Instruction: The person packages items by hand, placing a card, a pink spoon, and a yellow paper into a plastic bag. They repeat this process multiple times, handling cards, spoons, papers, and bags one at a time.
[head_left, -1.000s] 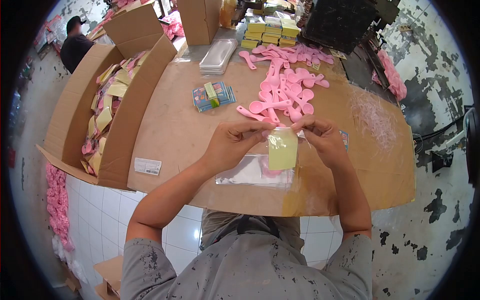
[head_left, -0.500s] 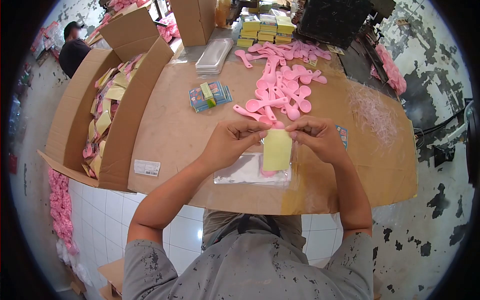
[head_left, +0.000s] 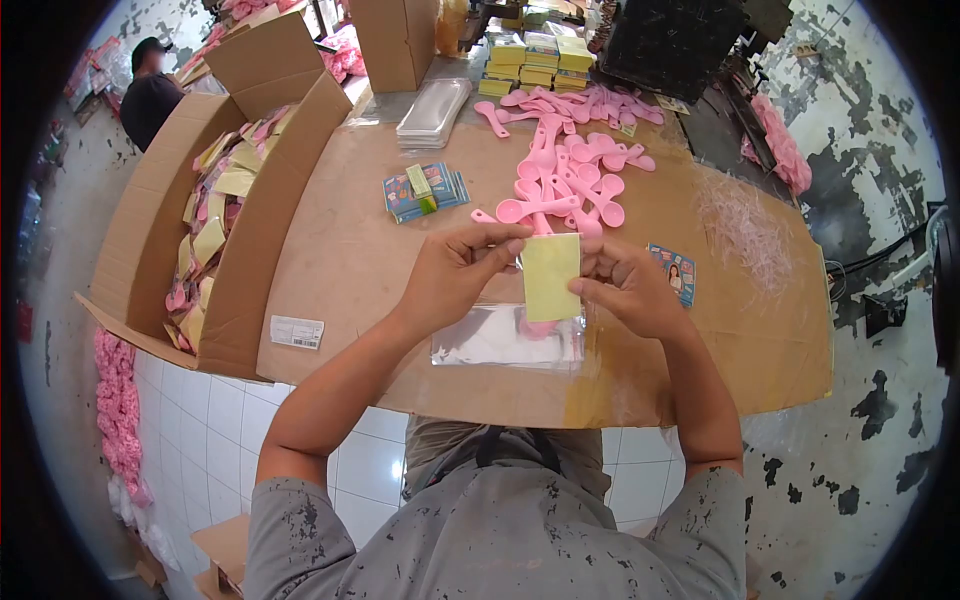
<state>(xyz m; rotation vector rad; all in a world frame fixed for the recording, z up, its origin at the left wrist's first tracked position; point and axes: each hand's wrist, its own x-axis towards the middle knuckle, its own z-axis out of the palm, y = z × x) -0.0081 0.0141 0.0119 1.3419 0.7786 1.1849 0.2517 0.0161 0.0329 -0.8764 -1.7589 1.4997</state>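
Note:
A pale yellow card (head_left: 552,278) hangs upright between my hands over the near middle of the table. The thumb and fingers of my left hand (head_left: 462,268) are pinched at its upper left corner. My right hand (head_left: 632,285) grips its right edge, thumb in front. Whether a clear bag surrounds the card I cannot tell. Below it lie clear plastic bags (head_left: 475,342), and a pink spoon end (head_left: 537,328) shows under the card's lower edge. Just beyond my hands is a heap of pink plastic spoons (head_left: 545,190). A blue printed card (head_left: 683,280) rests right of my right hand.
On the left stands an open carton (head_left: 225,310) filled with packed spoons and cards. Banded blue cards (head_left: 424,192), stacked clear bags (head_left: 432,115) and yellow card stacks (head_left: 535,60) lie farther back. Plastic strands (head_left: 745,225) are at right. A person (head_left: 150,95) is at far left.
The yellow card has risen slightly. My right hand has shifted from its upper right corner down along its right edge, and more of the blue printed card shows.

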